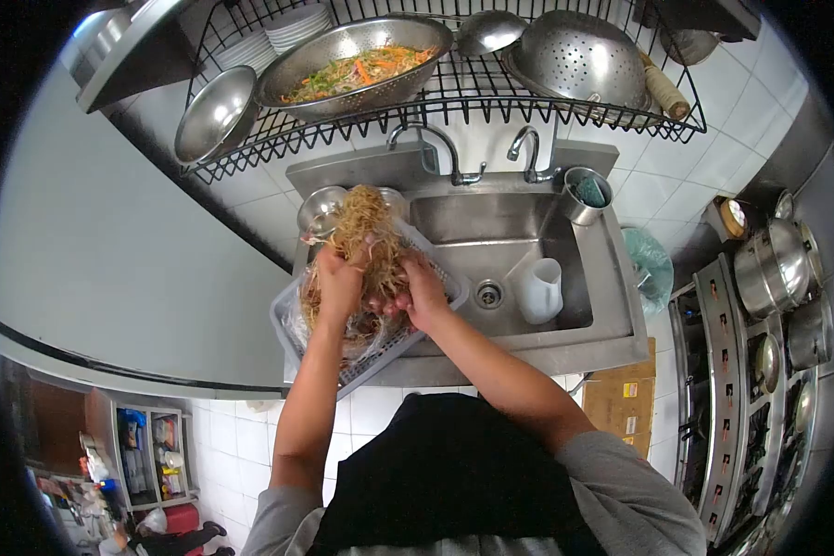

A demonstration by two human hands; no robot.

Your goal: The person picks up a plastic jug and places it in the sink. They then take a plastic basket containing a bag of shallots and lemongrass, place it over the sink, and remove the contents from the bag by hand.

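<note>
A bundle of thin, tan, root-like strands is held upright over a grey plastic basket at the left side of the sink. My left hand is closed round the left side of the bundle. Against its lower right side is my right hand, its fingers curled round the strands. Below the hands, the basket holds clear plastic and more brownish strands, partly covered by my hands. Metal bowls stand just behind the bundle.
The steel sink holds a white jug. Two taps rise behind it, beneath a black wire rack with bowls and colanders. A stove stands right; a grey panel is left.
</note>
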